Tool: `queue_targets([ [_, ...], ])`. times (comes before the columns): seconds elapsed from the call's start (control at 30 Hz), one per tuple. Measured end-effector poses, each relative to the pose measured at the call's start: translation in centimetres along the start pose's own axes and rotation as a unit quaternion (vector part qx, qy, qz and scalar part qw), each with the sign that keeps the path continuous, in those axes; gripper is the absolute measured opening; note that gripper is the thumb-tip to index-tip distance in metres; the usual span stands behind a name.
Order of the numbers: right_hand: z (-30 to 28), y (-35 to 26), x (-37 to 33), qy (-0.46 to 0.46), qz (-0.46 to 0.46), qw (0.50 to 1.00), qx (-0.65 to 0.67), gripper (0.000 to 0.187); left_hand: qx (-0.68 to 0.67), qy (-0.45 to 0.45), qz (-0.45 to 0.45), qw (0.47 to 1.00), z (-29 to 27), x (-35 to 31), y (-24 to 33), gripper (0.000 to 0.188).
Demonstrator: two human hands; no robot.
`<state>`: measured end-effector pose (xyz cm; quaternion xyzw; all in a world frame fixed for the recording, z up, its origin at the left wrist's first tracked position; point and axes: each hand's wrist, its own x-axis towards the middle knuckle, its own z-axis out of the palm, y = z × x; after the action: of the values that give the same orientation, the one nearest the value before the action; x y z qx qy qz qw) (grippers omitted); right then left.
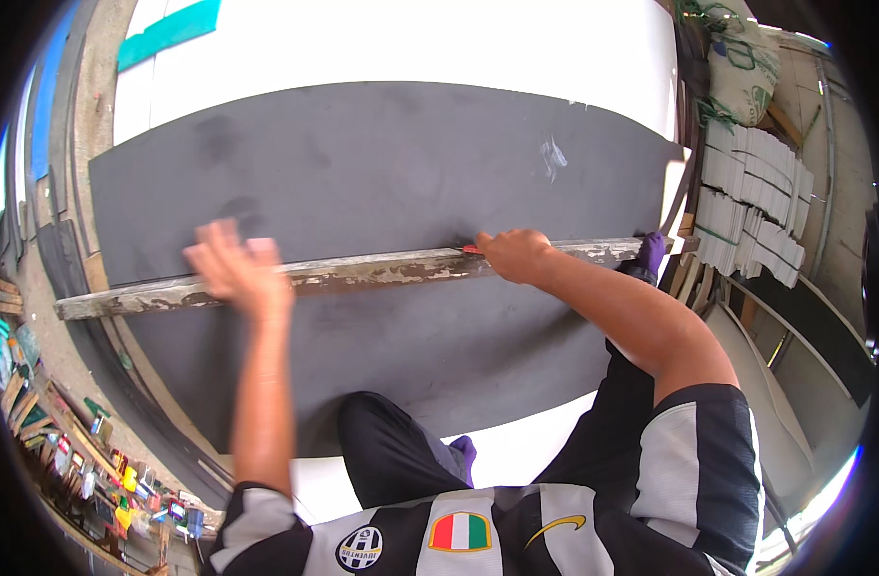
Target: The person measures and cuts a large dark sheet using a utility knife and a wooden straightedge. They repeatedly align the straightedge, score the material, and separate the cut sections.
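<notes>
A large dark grey sheet [362,163] lies flat in front of me, with a long wooden straightedge [382,273] of peeling paint across it. My right hand [513,256] is closed around a small red utility knife [471,250]; the knife's thin tip points left along the far edge of the wood. Most of the knife's body is hidden inside the fist. Over the left part of the straightedge, my left hand [236,269] is blurred by motion, its fingers stretched and apart, holding nothing. Whether it touches the wood I cannot tell. My purple-socked foot [651,252] is at the wood's right end.
White sheeting [410,43] lies beneath and beyond the grey sheet, with a teal strip [168,35] at far left. Bundled white pieces [751,202] and a stuffed sack [745,62] stand at right. Tools and clutter [122,480] fill the lower left.
</notes>
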<state>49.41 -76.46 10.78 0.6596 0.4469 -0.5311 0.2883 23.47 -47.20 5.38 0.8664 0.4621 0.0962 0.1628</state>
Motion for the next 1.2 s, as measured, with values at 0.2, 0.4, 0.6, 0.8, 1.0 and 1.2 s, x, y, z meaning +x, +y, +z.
queue_targets([
  [0.2, 1.5, 0.0, 0.7, 0.084, -0.024, 0.996, 0.034, 0.025, 0.148, -0.135, -0.068, 0.977, 8.1, -7.5, 12.9, 0.071],
  [0.4, 0.8, -0.9, 0.7, 0.043, -0.029, 0.993, 0.108, 0.033, 0.228, -0.081, 0.006, 0.970, 10.0, -7.9, 9.8, 0.073],
  [0.6, 0.7, -0.1, 0.7, 0.038, -0.069, 0.986, 0.149, 0.061, 0.224, -0.068, 0.004, 0.972, 9.6, -7.9, 10.9, 0.067],
  [0.8, 0.9, -0.2, 0.8, 0.037, -0.105, 0.991, 0.081, 0.066, 0.235, -0.087, -0.013, 0.968, 9.2, -8.4, 10.9, 0.067],
  [1.0, 0.1, 0.2, 1.0, 0.023, -0.021, 0.983, 0.180, 0.049, 0.217, -0.101, 0.002, 0.971, 8.8, -7.2, 12.8, 0.070],
  [1.2, -0.7, 0.1, 0.4, 0.005, -0.072, 0.993, 0.092, 0.051, 0.173, -0.109, -0.038, 0.978, 9.3, -7.8, 11.2, 0.074],
])
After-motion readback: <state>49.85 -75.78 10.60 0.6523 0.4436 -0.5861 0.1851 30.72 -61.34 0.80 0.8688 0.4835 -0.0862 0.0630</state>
